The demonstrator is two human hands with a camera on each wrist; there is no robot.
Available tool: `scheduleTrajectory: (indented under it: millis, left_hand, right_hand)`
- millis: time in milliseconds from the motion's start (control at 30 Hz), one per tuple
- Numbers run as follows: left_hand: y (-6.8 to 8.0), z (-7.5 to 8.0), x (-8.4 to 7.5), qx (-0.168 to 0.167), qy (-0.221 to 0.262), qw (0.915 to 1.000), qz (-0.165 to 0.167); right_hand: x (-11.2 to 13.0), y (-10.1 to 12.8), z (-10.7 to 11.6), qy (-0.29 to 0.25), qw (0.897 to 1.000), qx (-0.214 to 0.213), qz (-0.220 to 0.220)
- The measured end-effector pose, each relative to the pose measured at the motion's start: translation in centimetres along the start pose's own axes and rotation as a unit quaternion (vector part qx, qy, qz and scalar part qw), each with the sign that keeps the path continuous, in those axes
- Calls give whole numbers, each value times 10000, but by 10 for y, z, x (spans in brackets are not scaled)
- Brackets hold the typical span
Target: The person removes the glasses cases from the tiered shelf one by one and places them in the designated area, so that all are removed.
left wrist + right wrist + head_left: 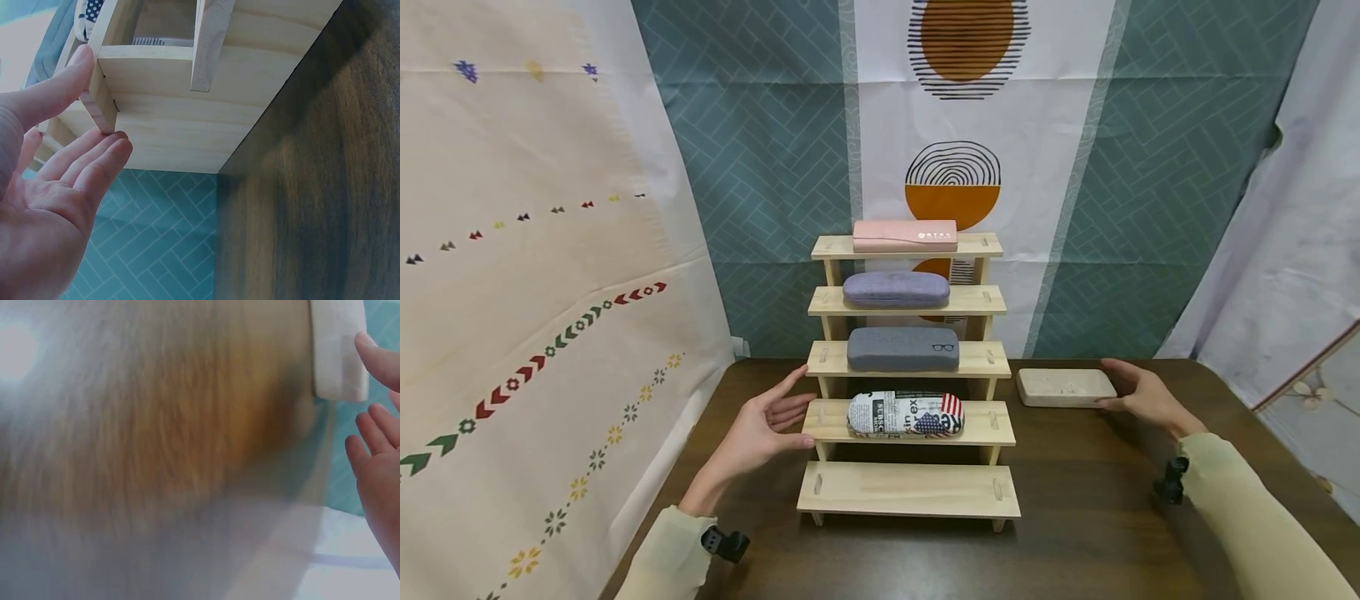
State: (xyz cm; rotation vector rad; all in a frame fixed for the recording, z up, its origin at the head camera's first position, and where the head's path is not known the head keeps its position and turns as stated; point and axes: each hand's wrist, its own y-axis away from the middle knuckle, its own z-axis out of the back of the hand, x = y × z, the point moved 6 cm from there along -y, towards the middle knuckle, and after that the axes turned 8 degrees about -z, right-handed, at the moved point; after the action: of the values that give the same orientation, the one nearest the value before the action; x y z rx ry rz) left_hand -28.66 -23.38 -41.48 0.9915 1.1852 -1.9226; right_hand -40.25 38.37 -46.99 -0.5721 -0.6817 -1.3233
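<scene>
A stepped wooden display rack (910, 492) stands on the table. My left hand (763, 433) is at its left side. In the left wrist view my left hand (59, 156) holds a board's end (100, 103), thumb at one edge and fingertips at the opposite edge. To the right of the rack, an off-white glasses case (1067, 388) lies flat. My right hand (1142, 398) is at its right end, thumb and index finger spread around the corners. In the right wrist view the thumb overlaps the case (340, 350), while the other fingers stand apart from it.
From top to bottom, the rack's steps hold a pink case (904, 237), a lavender case (895, 288), a blue-grey case (902, 348) and a newsprint-patterned case (906, 414). Teal and white cloth (760, 167) hangs behind the brown table (1075, 500); cream cloth (535, 250) hangs at left.
</scene>
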Motion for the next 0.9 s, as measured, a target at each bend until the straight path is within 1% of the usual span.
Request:
scheduleTrajectory:
  millis: [67, 167, 267, 367, 500, 633, 900]
  left_hand:
    - [0, 0, 0, 12, -25, 10000, -10]
    - [0, 0, 0, 5, -65, 10000, -28]
    - [1, 1, -1, -18, -89, 10000, -25]
    - [2, 3, 0, -31, -76, 10000, -26]
    - [3, 3, 1, -10, -70, 10000, -13]
    - [3, 2, 3, -1, -112, 9999, 2]
    - [1, 1, 4, 23, -35, 10000, -33]
  right_hand:
    - [4, 6, 5, -14, 10000, -44, 57]
    - [14, 17, 11, 98, 9995, -237, 174]
    - [30, 31, 15, 192, 9980, -469, 388]
    - [50, 45, 14, 110, 9959, -662, 615]
    - [77, 65, 6, -33, 9925, -854, 877]
    - [99, 85, -4, 65, 9884, -1018, 1128]
    - [136, 111, -17, 216, 9821, -1280, 1368]
